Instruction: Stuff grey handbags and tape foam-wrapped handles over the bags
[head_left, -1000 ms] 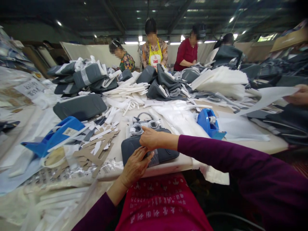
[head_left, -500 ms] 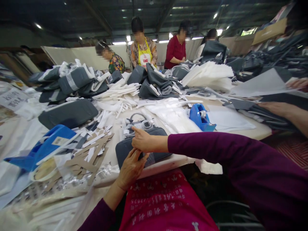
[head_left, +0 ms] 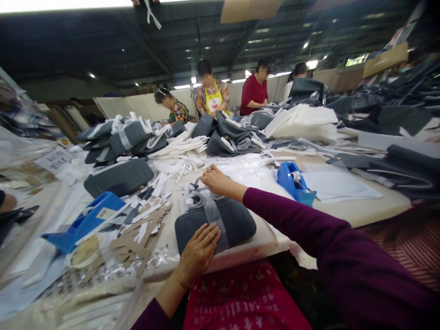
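A dark blue-grey bag [head_left: 239,220] lies flat near the table's front edge. A translucent strip [head_left: 212,211] runs across its middle, and a wrapped, coiled strap [head_left: 194,201] sits along its far side. My left hand [head_left: 201,247] rests on the near part of the bag, fingers stretched out flat over the lower end of the strip. Past the bag's far edge is my right hand [head_left: 220,181], its fingers closed near a thin grey loop; what they hold, if anything, is hidden.
Blue tape dispensers stand left [head_left: 87,220] and right [head_left: 295,183]. Cardboard and white scraps [head_left: 144,229] lie left of the bag. Stacked grey bags [head_left: 118,176], white foam sheets [head_left: 302,123] and dark cloth [head_left: 405,169] cover other parts. Several people work across the table.
My right hand has moved away from my left, toward the bag's far edge, uncovering the translucent strip. My left hand has flattened on the bag. The view has tilted upward.
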`<state>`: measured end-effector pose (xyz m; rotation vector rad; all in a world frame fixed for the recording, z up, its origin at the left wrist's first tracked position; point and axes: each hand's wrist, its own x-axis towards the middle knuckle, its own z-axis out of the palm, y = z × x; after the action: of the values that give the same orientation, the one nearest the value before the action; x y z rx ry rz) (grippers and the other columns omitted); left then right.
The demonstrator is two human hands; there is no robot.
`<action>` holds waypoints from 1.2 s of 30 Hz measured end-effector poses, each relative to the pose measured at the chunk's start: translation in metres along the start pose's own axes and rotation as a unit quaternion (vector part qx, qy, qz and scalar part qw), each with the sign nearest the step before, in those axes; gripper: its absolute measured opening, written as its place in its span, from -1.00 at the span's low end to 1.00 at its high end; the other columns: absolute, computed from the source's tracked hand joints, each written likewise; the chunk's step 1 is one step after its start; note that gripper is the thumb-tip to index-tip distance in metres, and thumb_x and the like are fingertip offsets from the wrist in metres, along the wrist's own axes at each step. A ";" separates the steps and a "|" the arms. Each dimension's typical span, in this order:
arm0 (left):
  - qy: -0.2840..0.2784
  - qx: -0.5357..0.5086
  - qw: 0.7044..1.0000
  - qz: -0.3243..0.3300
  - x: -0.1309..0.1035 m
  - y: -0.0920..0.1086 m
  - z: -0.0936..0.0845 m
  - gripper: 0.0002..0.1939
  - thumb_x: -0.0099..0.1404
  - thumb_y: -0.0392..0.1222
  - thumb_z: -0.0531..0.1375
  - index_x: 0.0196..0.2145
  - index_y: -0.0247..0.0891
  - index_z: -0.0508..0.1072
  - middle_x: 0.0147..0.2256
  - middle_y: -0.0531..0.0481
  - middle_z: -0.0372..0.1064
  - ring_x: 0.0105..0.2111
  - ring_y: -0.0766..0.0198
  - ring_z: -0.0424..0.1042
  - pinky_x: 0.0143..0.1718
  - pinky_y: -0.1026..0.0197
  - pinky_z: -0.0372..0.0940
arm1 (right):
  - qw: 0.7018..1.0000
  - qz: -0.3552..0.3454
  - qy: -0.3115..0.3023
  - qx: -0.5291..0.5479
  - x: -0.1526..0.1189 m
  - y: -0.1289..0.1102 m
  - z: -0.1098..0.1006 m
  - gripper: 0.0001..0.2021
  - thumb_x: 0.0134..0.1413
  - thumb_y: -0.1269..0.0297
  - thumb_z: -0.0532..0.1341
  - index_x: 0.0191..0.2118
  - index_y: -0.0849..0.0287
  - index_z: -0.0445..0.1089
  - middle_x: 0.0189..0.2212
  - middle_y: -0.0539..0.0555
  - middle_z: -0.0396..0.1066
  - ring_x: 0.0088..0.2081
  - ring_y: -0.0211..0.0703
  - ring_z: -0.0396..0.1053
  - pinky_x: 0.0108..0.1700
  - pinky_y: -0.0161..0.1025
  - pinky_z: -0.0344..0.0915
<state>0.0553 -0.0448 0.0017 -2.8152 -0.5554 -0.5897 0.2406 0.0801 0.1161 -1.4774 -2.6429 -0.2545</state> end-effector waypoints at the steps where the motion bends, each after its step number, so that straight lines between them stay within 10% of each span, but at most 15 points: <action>1: -0.002 0.001 1.000 0.002 0.000 0.000 0.000 -0.54 0.33 -0.45 -0.03 0.17 -0.40 0.27 0.16 -0.23 0.26 0.24 0.06 0.14 0.21 -0.10 0.20 | 0.999 0.031 0.026 0.005 -0.005 0.004 -0.002 -0.79 0.13 0.46 0.10 -0.12 0.30 0.39 -0.11 0.24 0.42 -0.02 0.01 0.31 0.09 -0.03 0.00; 8: 0.009 -0.027 1.000 0.001 -0.005 -0.003 0.001 -0.57 0.34 -0.37 0.07 0.16 -0.25 0.31 0.15 -0.21 0.27 0.26 0.02 0.10 0.18 -0.14 0.21 | 0.952 0.202 0.181 0.139 -0.088 -0.017 0.039 -0.54 0.21 0.20 0.11 0.18 0.24 0.17 0.13 0.26 0.22 0.11 0.03 0.19 0.09 -0.10 0.15; 16: 0.031 -0.168 0.976 -0.135 -0.012 -0.006 -0.019 -0.57 0.28 -0.29 0.15 0.08 -0.01 0.39 0.25 -0.10 0.09 0.27 -0.02 0.05 0.22 -0.23 0.08 | 0.923 0.274 0.166 0.211 -0.118 -0.028 0.108 -0.34 0.19 0.01 0.08 0.28 0.32 0.04 0.22 0.32 0.12 0.25 0.11 0.07 0.20 0.01 0.13; 20: 0.229 -0.156 0.850 -0.449 -0.028 -0.037 -0.007 -0.44 0.24 -0.12 0.21 0.18 -0.23 0.27 0.17 -0.26 0.16 0.21 -0.11 0.13 0.22 -0.30 0.02 | 0.901 0.290 0.187 0.263 -0.115 -0.024 0.108 -0.33 0.13 -0.02 0.11 0.26 0.28 0.05 0.20 0.28 0.16 0.23 0.10 0.12 0.22 0.00 0.12; 22: 0.228 -0.260 0.774 -0.530 -0.031 -0.049 -0.001 -0.36 0.17 0.01 0.26 0.14 -0.31 0.29 0.08 -0.26 0.29 0.14 -0.11 0.25 0.19 -0.23 0.11 | 0.888 0.301 0.185 0.294 -0.115 -0.023 0.105 -0.31 0.09 -0.02 0.13 0.25 0.28 0.07 0.18 0.27 0.18 0.22 0.09 0.14 0.23 -0.03 0.11; 27: 0.211 -0.485 0.637 -0.561 -0.026 -0.046 -0.005 -0.29 0.14 0.09 0.28 0.15 -0.32 0.26 0.03 -0.21 0.40 0.04 -0.04 0.39 0.07 -0.03 0.31 | 0.861 0.333 0.148 0.354 -0.117 -0.023 0.097 -0.29 0.03 -0.03 0.15 0.22 0.32 0.13 0.15 0.29 0.23 0.20 0.11 0.18 0.23 -0.04 0.10; 36: 0.220 -0.562 0.566 -0.562 -0.044 -0.031 -0.015 -0.19 0.07 0.05 0.36 0.19 -0.29 0.22 0.03 -0.18 0.42 0.00 -0.04 0.43 0.00 0.00 0.39 | 0.857 0.337 0.141 0.364 -0.140 -0.048 0.093 -0.29 0.04 -0.06 0.12 0.24 0.25 0.10 0.16 0.25 0.22 0.20 0.11 0.18 0.23 -0.04 0.11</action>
<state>0.0000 -0.0349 0.0009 -2.3168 -2.6115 -2.5130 0.2724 -0.0437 -0.0037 -1.7383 -1.5475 0.4962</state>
